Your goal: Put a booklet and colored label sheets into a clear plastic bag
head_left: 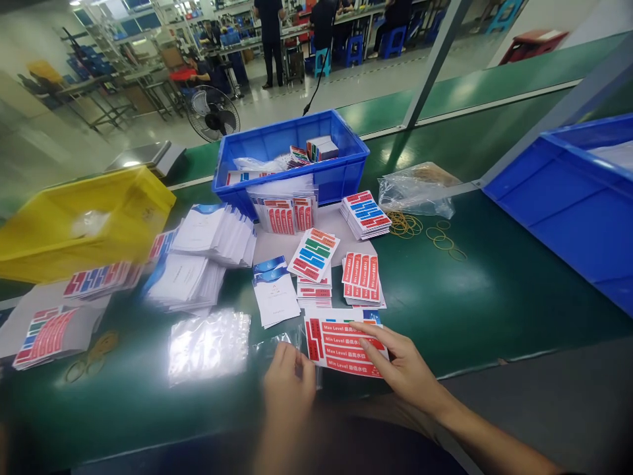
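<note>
My right hand is closed on the right end of a small stack of label sheets; the top sheet is red with "Max Level" and "Min Level" strips, and other sheets peek out behind it. At the stack's left end, my left hand has its fingers pinched on a clear plastic bag, whose edge shows near the sheets. How far the sheets sit inside the bag I cannot tell. Left of that hand lies a pile of clear bags. Just beyond are white leaflets, multicolour sheets and red label sheets.
A blue bin with packed sheets stands at the back, a yellow bin at left, another blue bin at right. Leaflet stacks and rubber bands lie on the green table. People work in the background.
</note>
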{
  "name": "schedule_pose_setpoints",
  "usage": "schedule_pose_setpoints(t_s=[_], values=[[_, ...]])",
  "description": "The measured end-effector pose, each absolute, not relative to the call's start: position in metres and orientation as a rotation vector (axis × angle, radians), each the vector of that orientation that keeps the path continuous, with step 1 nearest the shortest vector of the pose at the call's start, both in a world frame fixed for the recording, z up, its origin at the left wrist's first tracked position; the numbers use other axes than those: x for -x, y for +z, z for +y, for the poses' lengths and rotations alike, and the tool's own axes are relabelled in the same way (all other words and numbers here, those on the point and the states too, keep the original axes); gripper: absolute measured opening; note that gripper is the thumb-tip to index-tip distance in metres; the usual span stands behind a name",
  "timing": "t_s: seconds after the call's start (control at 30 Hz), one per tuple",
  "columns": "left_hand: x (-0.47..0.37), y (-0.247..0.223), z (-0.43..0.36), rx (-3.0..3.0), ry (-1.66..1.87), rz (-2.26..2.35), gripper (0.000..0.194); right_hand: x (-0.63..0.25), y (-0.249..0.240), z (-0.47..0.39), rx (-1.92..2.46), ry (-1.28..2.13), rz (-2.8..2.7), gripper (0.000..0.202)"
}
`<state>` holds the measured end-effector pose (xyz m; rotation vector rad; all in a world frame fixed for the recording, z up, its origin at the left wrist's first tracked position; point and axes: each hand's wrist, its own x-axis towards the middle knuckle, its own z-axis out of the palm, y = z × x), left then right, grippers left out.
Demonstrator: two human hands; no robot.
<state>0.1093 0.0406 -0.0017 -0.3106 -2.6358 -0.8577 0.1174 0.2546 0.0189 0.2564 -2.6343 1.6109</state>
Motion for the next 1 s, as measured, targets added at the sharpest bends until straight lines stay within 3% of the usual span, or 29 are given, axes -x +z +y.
schedule_pose_setpoints(t_s=[0.33, 1.0], values=[[-0.114, -0.035, 0.063, 0.361, -0.87, -2.696, 0.02, -0.133, -0.004, 0.267, 0.166, 2.209, -2.689, 0.053], [-0.118, -0.046, 0.074, 0.332, -0.845, -2.624, 0.018, -0.135, -0.005, 0.282, 0.281, 2.747, -2.391, 0.056]])
